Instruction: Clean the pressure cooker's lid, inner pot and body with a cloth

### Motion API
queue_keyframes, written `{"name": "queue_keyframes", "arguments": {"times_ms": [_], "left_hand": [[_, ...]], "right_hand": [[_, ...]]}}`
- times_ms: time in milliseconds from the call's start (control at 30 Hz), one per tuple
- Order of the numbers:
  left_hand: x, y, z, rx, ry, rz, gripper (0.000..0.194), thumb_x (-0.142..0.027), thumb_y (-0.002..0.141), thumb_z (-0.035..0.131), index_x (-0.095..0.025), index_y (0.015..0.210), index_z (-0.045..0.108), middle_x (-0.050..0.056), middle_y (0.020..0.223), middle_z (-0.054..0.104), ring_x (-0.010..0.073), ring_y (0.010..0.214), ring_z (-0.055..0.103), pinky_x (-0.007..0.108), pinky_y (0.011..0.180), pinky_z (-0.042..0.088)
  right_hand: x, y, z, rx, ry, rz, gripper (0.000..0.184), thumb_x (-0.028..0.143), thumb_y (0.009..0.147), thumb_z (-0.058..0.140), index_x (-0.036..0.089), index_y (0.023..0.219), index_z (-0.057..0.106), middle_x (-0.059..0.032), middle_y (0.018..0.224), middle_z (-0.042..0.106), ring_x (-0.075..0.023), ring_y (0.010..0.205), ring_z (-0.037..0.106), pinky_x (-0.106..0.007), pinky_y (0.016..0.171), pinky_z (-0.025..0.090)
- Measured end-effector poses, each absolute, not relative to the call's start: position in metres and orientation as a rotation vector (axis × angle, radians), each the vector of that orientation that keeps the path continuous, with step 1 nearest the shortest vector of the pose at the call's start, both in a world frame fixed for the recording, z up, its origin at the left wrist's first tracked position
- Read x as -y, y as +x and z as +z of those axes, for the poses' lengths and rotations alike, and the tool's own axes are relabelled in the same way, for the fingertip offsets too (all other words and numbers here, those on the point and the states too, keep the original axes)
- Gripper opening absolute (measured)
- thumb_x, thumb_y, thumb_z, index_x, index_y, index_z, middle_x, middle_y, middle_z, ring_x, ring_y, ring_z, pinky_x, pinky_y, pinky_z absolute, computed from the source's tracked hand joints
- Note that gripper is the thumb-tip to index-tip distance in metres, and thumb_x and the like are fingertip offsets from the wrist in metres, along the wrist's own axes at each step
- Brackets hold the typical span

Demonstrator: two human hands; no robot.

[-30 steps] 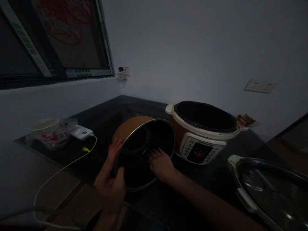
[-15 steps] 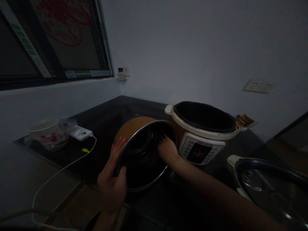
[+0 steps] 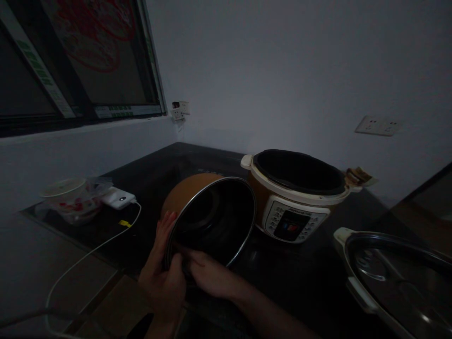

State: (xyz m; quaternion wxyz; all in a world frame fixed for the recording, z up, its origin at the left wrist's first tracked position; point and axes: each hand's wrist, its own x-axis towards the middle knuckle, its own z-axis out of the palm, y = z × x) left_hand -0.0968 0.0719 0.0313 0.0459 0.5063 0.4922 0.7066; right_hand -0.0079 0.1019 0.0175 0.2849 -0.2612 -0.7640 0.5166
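A cooker's inner pot [image 3: 192, 188], orange-brown outside and dark inside, lies tilted on the counter with its mouth facing me. My left hand [image 3: 160, 273] grips its left rim, thumb at the inner edge and fingers against the outer wall. Inside the lower left of the mouth, my right hand [image 3: 208, 273] reaches toward the left thumb. Its fingers look stretched out along the inner wall, though shadow and the left thumb partly hide them. Just right of the pot stands the pressure cooker body [image 3: 298, 197], uncovered, with a control panel on its front.
The cooker lid [image 3: 395, 278] lies at the right on the dark counter [image 3: 148, 160]. At the left are a bagged bowl [image 3: 76, 202] and a white charging device [image 3: 118, 197] with a cable [image 3: 92, 249]. Sockets [image 3: 377, 125] are on the wall. A brown packet [image 3: 360, 176] sits by the cooker's right handle.
My right hand has moved from the pot's right inner wall down and left to near the left rim. The left hand keeps its hold, and the pot has shifted slightly left.
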Motion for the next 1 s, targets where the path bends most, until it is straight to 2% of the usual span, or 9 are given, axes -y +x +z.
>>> {"name": "queue_keyframes", "arguments": {"times_ms": [67,133,300,367,500,600,800,900,1000], "left_hand": [[-0.073,-0.098,0.033,-1.531,1.542,2.156,0.056,-0.005,0.081,0.053,-0.037,0.127,0.057,-0.007,0.132,0.060,0.0222,0.129,0.049,0.045,0.114,0.033],[-0.075,-0.099,0.035,-1.536,1.507,2.158,0.055,-0.006,0.081,0.054,-0.037,0.126,0.058,-0.007,0.132,0.060,0.0223,0.129,0.049,0.045,0.114,0.033],[-0.077,-0.101,0.040,-1.483,1.475,2.127,0.056,-0.004,0.079,0.054,-0.036,0.125,0.059,-0.007,0.132,0.060,0.0226,0.128,0.050,0.046,0.114,0.033],[-0.078,-0.103,0.042,-1.463,1.516,2.085,0.057,-0.004,0.079,0.053,-0.036,0.126,0.059,-0.007,0.132,0.060,0.0227,0.129,0.049,0.047,0.115,0.032],[-0.080,-0.106,0.045,-1.433,1.577,2.004,0.060,-0.002,0.077,0.050,-0.035,0.126,0.059,-0.007,0.134,0.058,0.0229,0.129,0.048,0.047,0.115,0.030],[-0.083,-0.109,0.047,-1.448,1.599,1.945,0.060,-0.002,0.077,0.049,-0.034,0.127,0.059,-0.006,0.136,0.057,0.0228,0.131,0.046,0.047,0.116,0.028],[-0.083,-0.111,0.047,-1.405,1.669,1.936,0.057,-0.004,0.080,0.050,-0.033,0.129,0.057,-0.004,0.136,0.057,0.0232,0.130,0.047,0.048,0.116,0.029],[-0.081,-0.108,0.047,-1.363,1.776,1.942,0.057,-0.004,0.081,0.050,-0.034,0.129,0.057,-0.005,0.136,0.057,0.0224,0.131,0.046,0.047,0.117,0.028],[-0.080,-0.106,0.046,-1.361,1.777,1.950,0.058,-0.003,0.081,0.051,-0.035,0.128,0.056,-0.006,0.136,0.057,0.0223,0.131,0.046,0.047,0.116,0.028]], "right_hand": [[-0.097,0.006,0.017,2.069,-0.690,1.374,0.049,0.016,0.094,0.035,0.019,0.143,0.040,-0.0052,0.145,0.045,-0.0138,0.133,0.042,-0.033,0.113,0.028],[-0.095,0.025,0.013,2.311,-0.800,1.166,0.051,0.017,0.094,0.037,0.019,0.144,0.037,-0.0060,0.148,0.041,-0.0170,0.136,0.037,-0.039,0.114,0.026],[-0.115,0.066,0.002,2.817,-1.205,0.222,0.046,0.024,0.093,0.042,0.018,0.139,0.047,-0.0066,0.143,0.047,-0.0231,0.133,0.042,-0.044,0.112,0.033],[-0.132,0.076,0.005,2.842,-1.278,-0.032,0.045,0.023,0.090,0.048,0.011,0.133,0.053,-0.0128,0.142,0.048,-0.0275,0.134,0.040,-0.045,0.113,0.031],[-0.173,0.086,0.027,2.782,-1.355,-0.240,0.045,0.007,0.085,0.046,-0.003,0.128,0.053,-0.0239,0.142,0.042,-0.0309,0.139,0.029,-0.047,0.117,0.019],[-0.198,0.086,0.047,2.770,-1.311,-0.312,0.048,0.000,0.083,0.038,-0.005,0.129,0.051,-0.0226,0.141,0.044,-0.0268,0.140,0.029,-0.044,0.119,0.014],[-0.209,0.083,0.049,2.766,-1.287,-0.218,0.059,-0.003,0.081,0.033,0.006,0.138,0.045,-0.0121,0.148,0.038,-0.0215,0.142,0.023,-0.043,0.120,0.013],[-0.194,0.080,0.030,2.757,-1.353,-0.081,0.057,-0.001,0.081,0.034,0.003,0.137,0.045,-0.0175,0.147,0.038,-0.0253,0.142,0.023,-0.048,0.119,0.012],[-0.175,0.072,0.010,2.780,-1.344,0.141,0.049,0.006,0.085,0.040,0.002,0.132,0.051,-0.0220,0.142,0.043,-0.0299,0.139,0.031,-0.053,0.116,0.017]]}}
